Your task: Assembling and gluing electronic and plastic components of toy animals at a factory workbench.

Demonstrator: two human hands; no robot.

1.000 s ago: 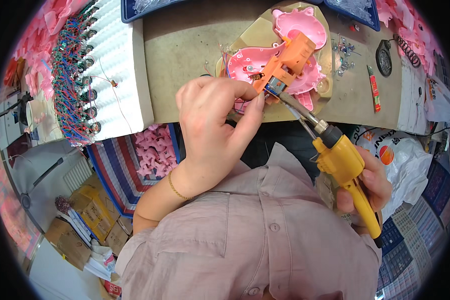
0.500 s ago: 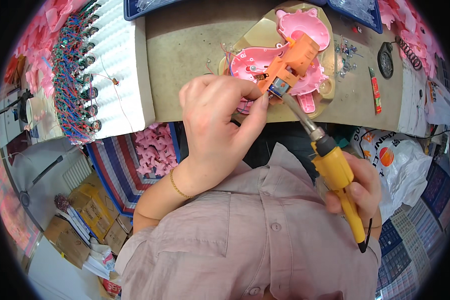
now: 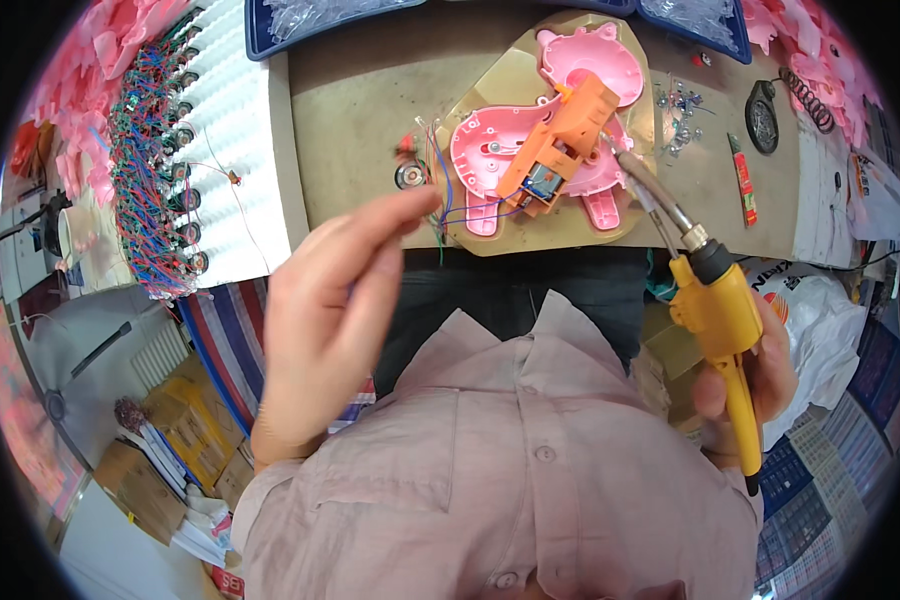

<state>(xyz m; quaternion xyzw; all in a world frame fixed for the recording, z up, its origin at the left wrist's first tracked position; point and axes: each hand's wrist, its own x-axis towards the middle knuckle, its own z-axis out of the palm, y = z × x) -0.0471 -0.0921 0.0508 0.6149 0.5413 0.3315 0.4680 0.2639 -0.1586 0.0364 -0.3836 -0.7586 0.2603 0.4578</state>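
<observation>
My right hand (image 3: 760, 370) is wrapped around the yellow handle of a soldering gun (image 3: 720, 310), whose metal tip reaches the edge of the orange plastic housing (image 3: 560, 140). That housing lies on a pink animal-shaped plastic shell (image 3: 490, 150) and carries a small blue-and-silver part (image 3: 543, 182). Left of the shell, my left hand (image 3: 335, 310) is slightly blurred, its fingers stretched toward thin coloured wires (image 3: 442, 190); nothing shows in its grasp. Beside its fingertips lies a small round speaker (image 3: 410, 174). A tan board (image 3: 560, 236) lies under the shell.
White corrugated foam (image 3: 240, 170) at left bears a row of wired speakers (image 3: 175, 190). Blue trays (image 3: 340, 22) with clear pieces line the back. Loose screws (image 3: 682, 115), a red-green packet (image 3: 742, 180) and a black oval stand with a coil (image 3: 762, 118) lie to the right.
My left hand has withdrawn from the orange housing, moving left and nearer. The soldering gun has shifted right. The speaker and wires left of the shell have come into sight.
</observation>
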